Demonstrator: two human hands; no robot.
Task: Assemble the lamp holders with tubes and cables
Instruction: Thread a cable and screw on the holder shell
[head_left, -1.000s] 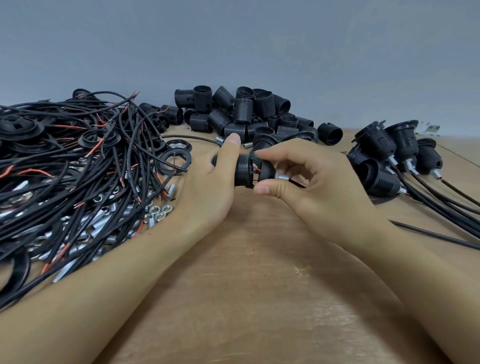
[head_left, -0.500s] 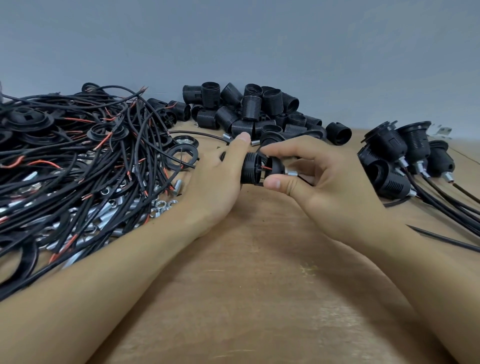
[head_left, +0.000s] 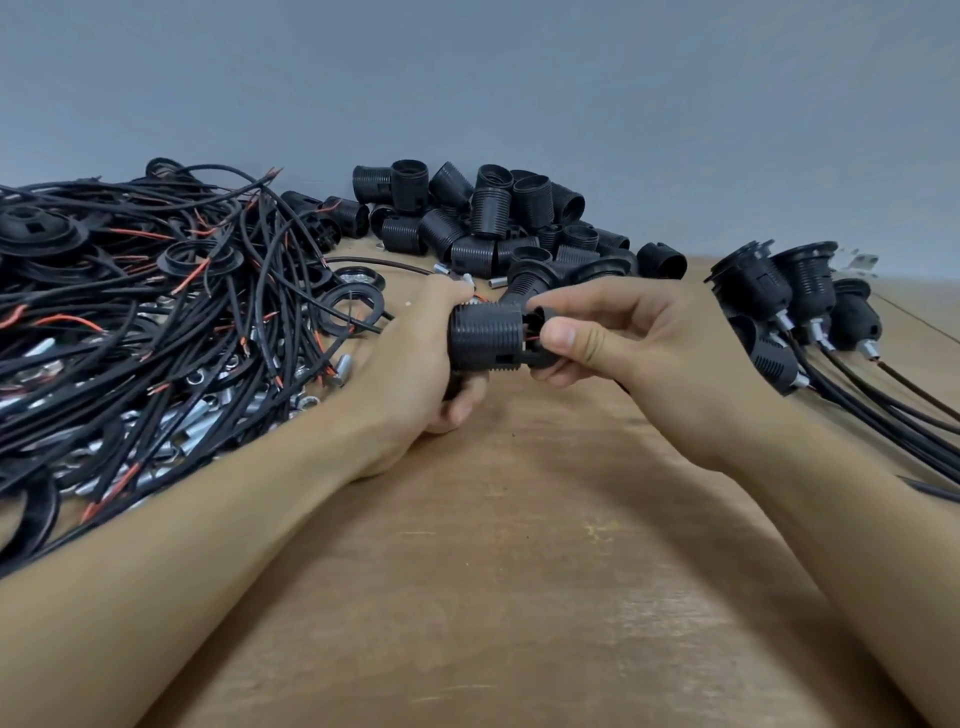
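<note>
Now lifted clear of counter (head_left: 519, 597): left hand (head_left: 410, 374) gripping threaded holder (head_left: 485, 338), right hand (head_left: 623, 343) pinching cap (head_left: 540, 358) closer; joining apparently nearly done.

workshop bench | heaped cables (head_left: 130, 322) | lamp holder shells (head_left: 493, 218) | plywood tabletop (head_left: 519, 571)

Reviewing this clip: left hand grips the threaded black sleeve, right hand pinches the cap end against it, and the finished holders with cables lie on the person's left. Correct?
Not quite. The head view shows the finished holders with cables lying on the person's right, not the left; the loose cable pile is on the left. The rest stands: left hand grips the threaded sleeve, right hand pinches the cap end against it.
</note>
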